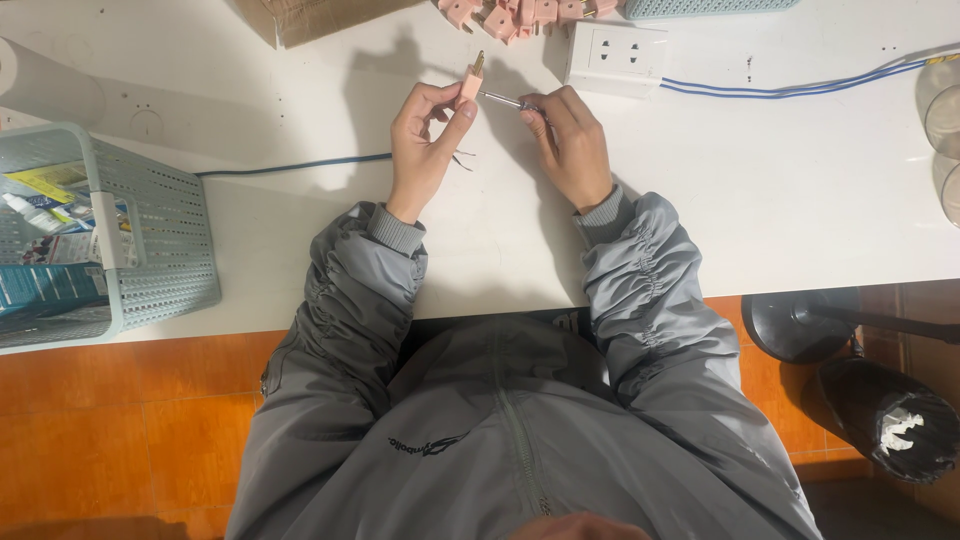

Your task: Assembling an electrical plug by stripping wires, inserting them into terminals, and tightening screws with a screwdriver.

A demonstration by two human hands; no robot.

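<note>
Left hand pinches a small pink plastic plug, right hand grips a thin metal screwdriver, both over the white tabletop; orange tiled floor below it.

plug: you see pale pink, brass prongs
bench: plain white
basket: your pale teal one, dotted with small holes
cable: dark blue
socket block: white
jacket sleeves: your grey, ruched
floor: orange tiles

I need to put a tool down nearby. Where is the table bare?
Bare tabletop lies right of the right hand, below the blue cable, and between the basket and the left hand. The pink plugs and white socket crowd the far edge.
</note>
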